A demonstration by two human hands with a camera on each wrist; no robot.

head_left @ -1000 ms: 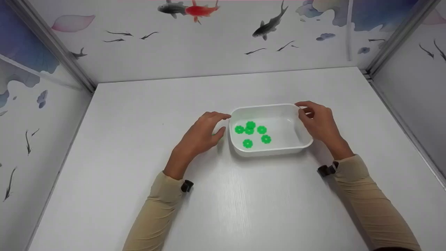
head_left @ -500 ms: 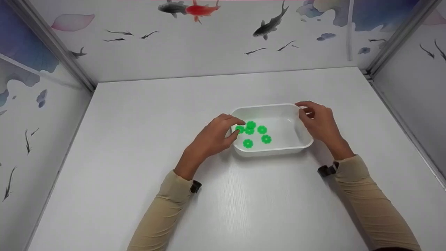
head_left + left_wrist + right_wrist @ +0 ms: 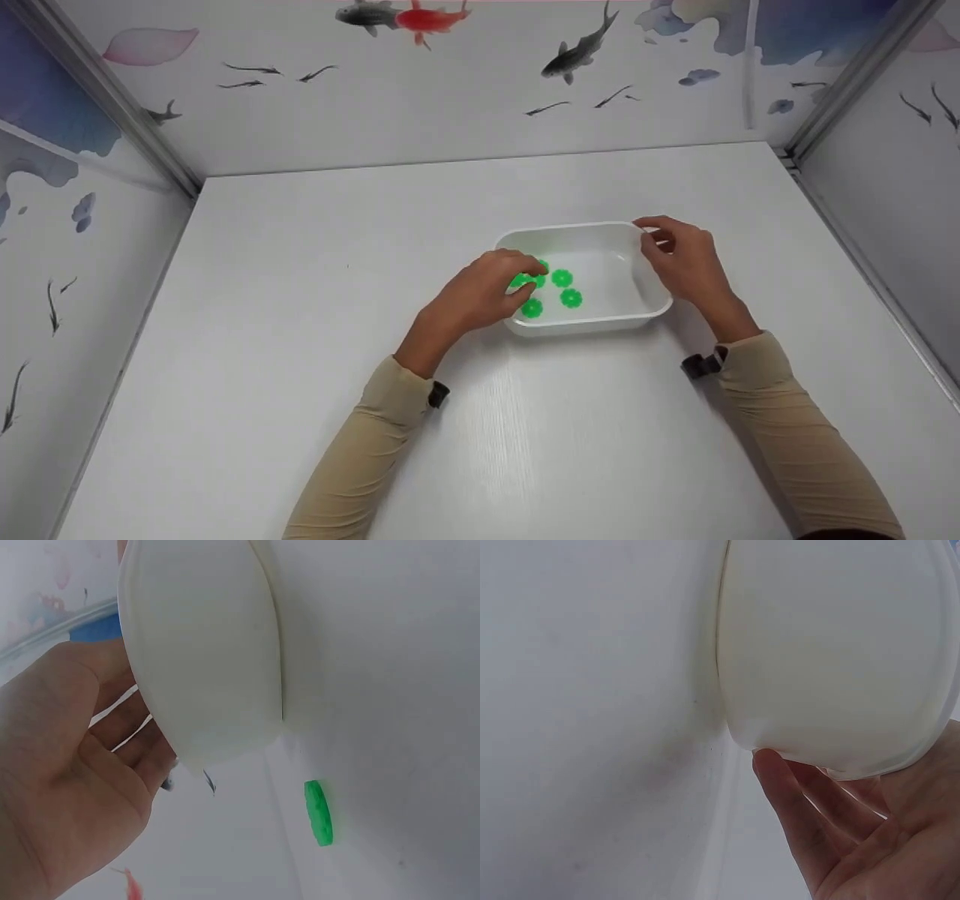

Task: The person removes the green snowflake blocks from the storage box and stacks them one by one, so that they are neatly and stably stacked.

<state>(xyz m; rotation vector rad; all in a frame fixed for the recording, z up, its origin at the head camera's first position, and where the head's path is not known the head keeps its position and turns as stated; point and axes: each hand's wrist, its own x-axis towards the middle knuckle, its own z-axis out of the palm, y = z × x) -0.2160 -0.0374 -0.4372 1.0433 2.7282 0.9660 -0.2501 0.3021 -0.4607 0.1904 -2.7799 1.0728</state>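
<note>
A white plastic tray (image 3: 619, 281) stands on the table, with several green flower-shaped pieces (image 3: 571, 298) lying in its left half. My left hand (image 3: 487, 292) reaches over the tray's left rim, thumb and index finger apart above the pieces, partly covering some of them. Its fingertips are hidden behind the tray wall (image 3: 202, 652) in the left wrist view. One green piece (image 3: 318, 813) sits on the table outside the tray in that view; the left hand hides it from the head view. My right hand (image 3: 684, 259) grips the tray's far right corner, fingers outside against the wall (image 3: 832, 652).
The white tabletop (image 3: 300, 337) spreads around the tray. A back panel (image 3: 465, 97) printed with fish and side panels (image 3: 82, 300) enclose it. Dark wrist cameras (image 3: 701, 366) sit at both cuffs.
My left hand has moved right, from beside the tray's left end to over its rim and above the green pieces. The right hand and the tray have stayed in place.
</note>
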